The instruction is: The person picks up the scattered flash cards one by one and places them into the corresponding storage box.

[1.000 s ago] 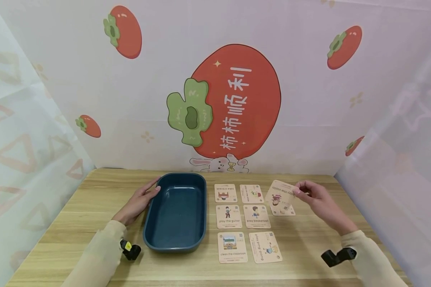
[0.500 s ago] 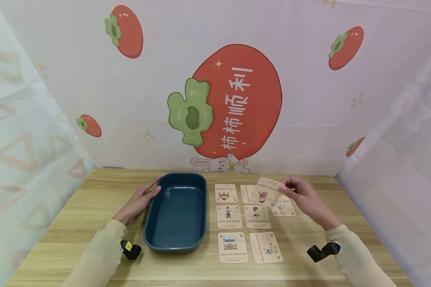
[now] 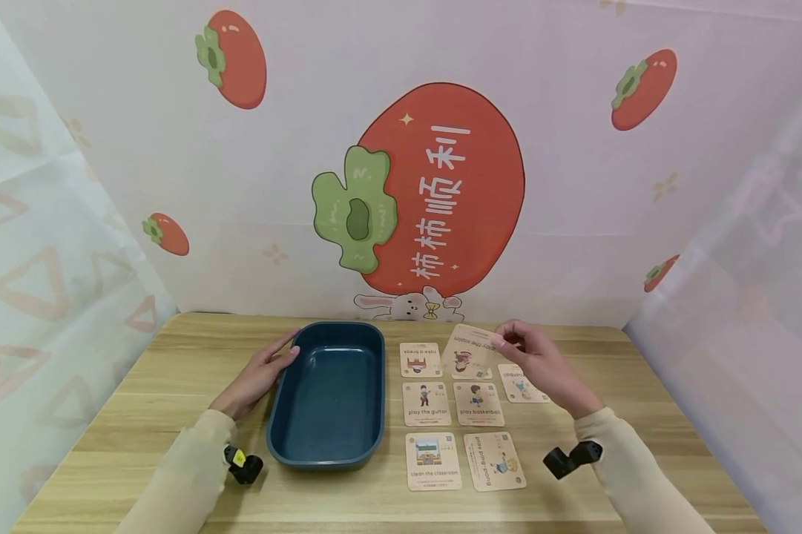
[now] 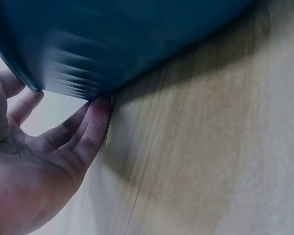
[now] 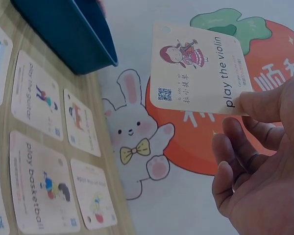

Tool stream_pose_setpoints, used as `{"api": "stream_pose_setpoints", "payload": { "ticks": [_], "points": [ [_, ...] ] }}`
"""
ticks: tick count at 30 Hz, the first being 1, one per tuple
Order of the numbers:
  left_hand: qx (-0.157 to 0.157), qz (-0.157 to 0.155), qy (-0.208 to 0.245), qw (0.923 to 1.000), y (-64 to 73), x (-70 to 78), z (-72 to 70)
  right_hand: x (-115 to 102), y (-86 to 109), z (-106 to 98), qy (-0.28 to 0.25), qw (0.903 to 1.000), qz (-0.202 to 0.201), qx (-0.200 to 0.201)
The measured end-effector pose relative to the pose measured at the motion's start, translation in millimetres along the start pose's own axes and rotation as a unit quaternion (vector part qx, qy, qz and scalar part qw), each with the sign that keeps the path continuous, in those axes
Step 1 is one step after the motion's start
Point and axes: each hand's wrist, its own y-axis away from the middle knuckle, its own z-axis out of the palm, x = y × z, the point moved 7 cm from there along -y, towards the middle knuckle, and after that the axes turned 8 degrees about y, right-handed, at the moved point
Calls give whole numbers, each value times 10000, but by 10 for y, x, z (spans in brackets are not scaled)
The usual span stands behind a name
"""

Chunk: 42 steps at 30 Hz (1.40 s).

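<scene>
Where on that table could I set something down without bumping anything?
The table shows bare wood from the left hand to the left edge, and from the right hand to the right edge. Inside, the blue tray looks bare too. Right of the tray is crowded: seven cards lie close together there, the violin card held above them.

Dark blue tray; cream cards; wood-grained table.
</scene>
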Motion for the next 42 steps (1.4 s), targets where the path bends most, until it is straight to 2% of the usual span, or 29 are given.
{"api": "stream_pose_setpoints", "payload": {
  "ticks": [17,42],
  "points": [
    [-7,-30,57,10000,-5,-8,2,-278,-193,321,-378,9992,-40,-94],
    [-5,-6,37,10000,-14,-16,-1,-579,-370,802,-693,9957,-507,-360]
  ]
}}
